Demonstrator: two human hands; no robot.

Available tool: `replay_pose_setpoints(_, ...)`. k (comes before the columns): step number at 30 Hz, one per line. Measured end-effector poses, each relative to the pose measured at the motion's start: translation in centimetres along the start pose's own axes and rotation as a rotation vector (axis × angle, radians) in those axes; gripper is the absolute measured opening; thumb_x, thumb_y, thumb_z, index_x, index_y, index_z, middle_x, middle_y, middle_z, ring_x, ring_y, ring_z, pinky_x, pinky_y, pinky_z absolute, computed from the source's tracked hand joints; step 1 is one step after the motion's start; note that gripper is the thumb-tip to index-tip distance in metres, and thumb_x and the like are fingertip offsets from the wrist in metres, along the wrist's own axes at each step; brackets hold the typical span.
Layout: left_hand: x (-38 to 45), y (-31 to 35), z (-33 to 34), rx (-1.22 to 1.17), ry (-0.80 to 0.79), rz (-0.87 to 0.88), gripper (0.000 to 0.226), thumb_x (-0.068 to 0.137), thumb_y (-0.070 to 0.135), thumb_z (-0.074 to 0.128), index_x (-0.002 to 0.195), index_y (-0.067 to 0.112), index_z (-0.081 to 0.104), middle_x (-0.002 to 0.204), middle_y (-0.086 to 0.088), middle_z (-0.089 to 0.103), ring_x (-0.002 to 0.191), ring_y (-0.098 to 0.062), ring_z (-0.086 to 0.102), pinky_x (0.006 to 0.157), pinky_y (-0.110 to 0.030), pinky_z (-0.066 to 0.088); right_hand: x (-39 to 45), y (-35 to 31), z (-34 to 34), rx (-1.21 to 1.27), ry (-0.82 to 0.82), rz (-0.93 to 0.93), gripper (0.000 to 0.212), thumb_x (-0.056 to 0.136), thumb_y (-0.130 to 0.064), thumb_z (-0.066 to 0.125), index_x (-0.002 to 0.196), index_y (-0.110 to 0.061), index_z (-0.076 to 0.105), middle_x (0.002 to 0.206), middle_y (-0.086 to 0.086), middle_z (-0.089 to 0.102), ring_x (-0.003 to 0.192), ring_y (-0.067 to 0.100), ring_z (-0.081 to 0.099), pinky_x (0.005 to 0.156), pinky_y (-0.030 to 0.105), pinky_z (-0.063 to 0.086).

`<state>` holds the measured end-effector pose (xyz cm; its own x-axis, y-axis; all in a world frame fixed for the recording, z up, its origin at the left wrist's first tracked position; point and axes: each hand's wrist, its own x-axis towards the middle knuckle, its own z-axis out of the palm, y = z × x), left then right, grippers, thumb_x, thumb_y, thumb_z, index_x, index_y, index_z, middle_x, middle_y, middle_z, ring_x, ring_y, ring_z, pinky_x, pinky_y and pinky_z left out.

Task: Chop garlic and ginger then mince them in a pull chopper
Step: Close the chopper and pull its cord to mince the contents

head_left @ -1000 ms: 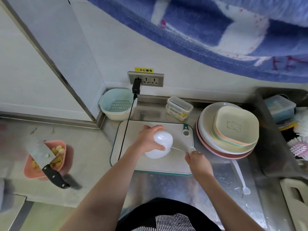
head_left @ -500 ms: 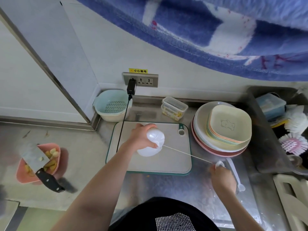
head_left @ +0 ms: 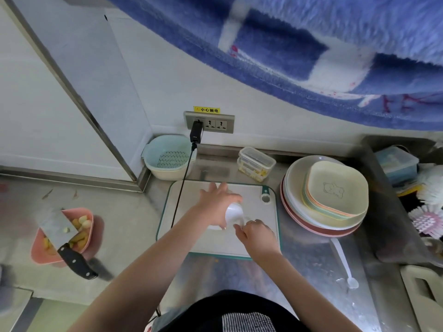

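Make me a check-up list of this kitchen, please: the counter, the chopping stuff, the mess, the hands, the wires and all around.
Surface: steel counter with a cutting board on it.
Job's things: white pull chopper on the board; cleaver lying across a pink bowl of yellow pieces.
Clutter: stacked plates, colander, clear food box, white spoon.
Hands: left hand holds the chopper; right hand close beside it, grip unclear.
Cables: black cable runs from the wall socket across the board.
Surroundings: blue cloth hanging above; brushes at right.
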<state>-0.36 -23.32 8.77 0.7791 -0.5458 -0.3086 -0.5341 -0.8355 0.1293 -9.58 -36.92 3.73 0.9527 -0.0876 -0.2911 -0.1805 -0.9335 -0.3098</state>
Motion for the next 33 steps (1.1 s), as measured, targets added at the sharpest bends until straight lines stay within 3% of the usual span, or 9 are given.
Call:
replay_pose_setpoints(2, -0.3, -0.5, 0.2, -0.058, 0.079, -0.024, 0.078, 0.064, 0.034, 0.082, 0.129, 0.046, 0.040, 0.128, -0.001, 0.034, 0.119, -0.030, 0.032, 0.088, -0.045, 0.039, 0.4, 0.4, 0.0, -0.017, 0.032, 0.025, 0.046, 0.100, -0.044, 0.033, 0.069, -0.013, 0.043, 0.083, 0.007, 0.053, 0.086, 0.027, 0.060, 0.062, 0.028, 0.032)
replay_pose_setpoints(6, -0.8, -2.0, 0.9, -0.098, 0.031, -0.098, 0.081, 0.062, 0.037, 0.083, 0.130, 0.048, 0.040, 0.128, -0.002, 0.033, 0.117, -0.031, 0.034, 0.091, -0.045, 0.039, 0.7, 0.8, 0.9, -0.137, -0.016, 0.015, 0.050, 0.101, -0.045, 0.030, 0.097, -0.006, 0.061, 0.099, 0.010, 0.064, 0.092, 0.027, 0.062, 0.071, 0.030, 0.042)
replay_pose_setpoints(15, -1.0, -0.4, 3.8, -0.156, 0.040, -0.106, 0.081, 0.062, 0.044, 0.079, 0.130, 0.051, 0.036, 0.121, -0.004, 0.033, 0.109, -0.030, 0.034, 0.092, -0.042, 0.035, -0.1, 3.0, 2.1, -0.185, 0.030, 0.146, 0.047, 0.101, -0.043, 0.031, 0.105, -0.010, 0.064, 0.107, 0.007, 0.063, 0.101, 0.023, 0.059, 0.088, 0.029, 0.041)
replay_pose_setpoints(20, -0.6, -2.0, 3.3, -0.094, 0.061, -0.130, 0.076, 0.065, 0.034, 0.079, 0.130, 0.047, 0.040, 0.122, -0.005, 0.031, 0.110, -0.030, 0.033, 0.092, -0.041, 0.035, -1.5, 8.9, -0.2, 0.030, 0.094, 0.507, 0.031, 0.100, -0.037, 0.029, 0.101, -0.013, 0.049, 0.092, 0.011, 0.064, 0.080, 0.027, 0.057, 0.071, 0.033, 0.045)
replay_pose_setpoints(24, -1.1, -4.9, 2.7, -0.039, 0.054, -0.189, 0.075, 0.067, 0.032, 0.079, 0.130, 0.045, 0.041, 0.125, -0.005, 0.031, 0.112, -0.031, 0.031, 0.095, -0.042, 0.038, -2.9, 11.5, -0.9, 0.101, 0.133, 0.629, 0.029, 0.098, -0.034, 0.030, 0.098, -0.012, 0.049, 0.090, 0.014, 0.065, 0.084, 0.033, 0.061, 0.075, 0.038, 0.049)
replay_pose_setpoints(26, -1.0, -4.4, 2.6, -0.045, 0.042, -0.174, 0.075, 0.066, 0.033, 0.080, 0.130, 0.044, 0.042, 0.125, -0.005, 0.031, 0.112, -0.031, 0.032, 0.096, -0.043, 0.038, -2.7, 10.2, -0.8, 0.089, 0.107, 0.568, 0.028, 0.099, -0.034, 0.030, 0.097, -0.012, 0.047, 0.089, 0.012, 0.066, 0.084, 0.032, 0.062, 0.072, 0.036, 0.048)
replay_pose_setpoints(30, -0.6, -2.6, 2.8, -0.263, -0.012, -0.122, 0.080, 0.062, 0.034, 0.084, 0.131, 0.040, 0.045, 0.124, -0.004, 0.037, 0.116, -0.030, 0.035, 0.102, -0.043, 0.037, -1.6, 4.6, -0.1, -0.090, 0.102, 0.139, 0.035, 0.101, -0.035, 0.032, 0.100, -0.010, 0.057, 0.094, 0.011, 0.065, 0.087, 0.029, 0.062, 0.068, 0.032, 0.043)
replay_pose_setpoints(33, -0.5, -1.2, 2.7, -0.257, 0.069, -0.073, 0.077, 0.062, 0.031, 0.082, 0.129, 0.041, 0.046, 0.125, -0.003, 0.034, 0.115, -0.029, 0.037, 0.100, -0.040, 0.036, -0.6, 0.1, 0.3, -0.170, 0.103, -0.083, 0.047, 0.101, -0.039, 0.031, 0.093, -0.007, 0.065, 0.095, 0.011, 0.064, 0.090, 0.028, 0.059, 0.071, 0.030, 0.038)
